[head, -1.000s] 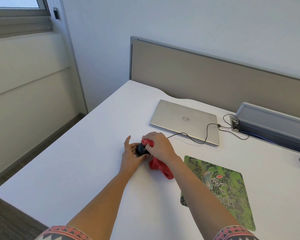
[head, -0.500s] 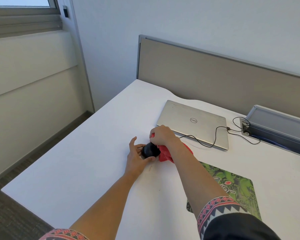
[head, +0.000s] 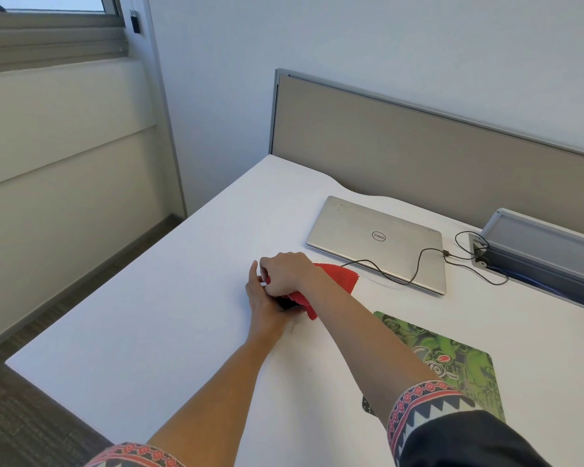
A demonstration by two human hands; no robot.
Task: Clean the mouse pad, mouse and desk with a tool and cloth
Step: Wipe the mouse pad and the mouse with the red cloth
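On the white desk (head: 155, 318) my left hand (head: 262, 306) grips a black mouse (head: 285, 303), which is mostly hidden under both hands. My right hand (head: 285, 273) presses a red cloth (head: 338, 276) down over the top of the mouse. The cloth trails out to the right behind my right wrist. A green patterned mouse pad (head: 459, 362) lies flat to the right, partly covered by my right forearm. No other cleaning tool is in sight.
A closed silver laptop (head: 378, 241) lies behind the hands with a black cable (head: 418, 267) running over its lid to a grey cable tray (head: 540, 251) at the right. A beige divider panel (head: 418, 146) stands along the desk's back edge. The desk's left edge drops to the floor.
My right hand has shifted with the red cloth from beside the mouse to on top of it, so the mouse is now nearly covered. The left hand stays on the mouse.
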